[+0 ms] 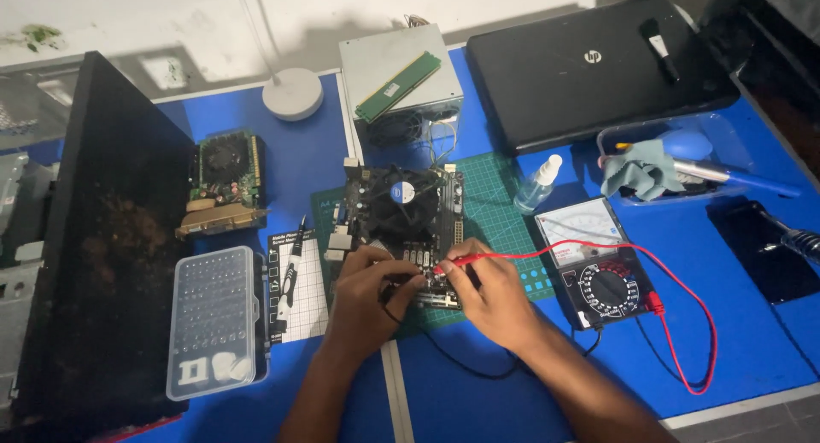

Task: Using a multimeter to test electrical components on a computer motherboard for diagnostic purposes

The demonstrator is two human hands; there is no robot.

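Item 1: motherboard (401, 229), dark, with a round black cooler fan at centre, lying flat on a green cutting mat (495, 212) on the blue table (752, 349).

Item 2: right hand (491, 293), fingers pinched closed around a red probe (453, 262), tip set on the board's lower edge.

Item 3: left hand (363, 302), fingers curled onto the same lower edge, just beside the red probe tip; a black lead runs out from under it, but what it grips cannot be made out.

Item 4: analogue multimeter (598, 268), just right of the mat, red lead (683, 323) looping from it to the probe.

Item 5: small clear spray bottle (538, 184), on the mat's right edge.

Item 6: clear case of screwdriver bits (213, 319), left of the board, with a white grid mat (299, 285) between them.

Item 7: graphics card (224, 182), upper left of the board.

Item 8: grey power supply (400, 76) behind the board, a green memory stick (398, 86) lying on top.

Item 9: closed black laptop (589, 67), far right rear, a small brush (660, 46) resting on it.

Item 10: dark case panel (102, 238), far left.
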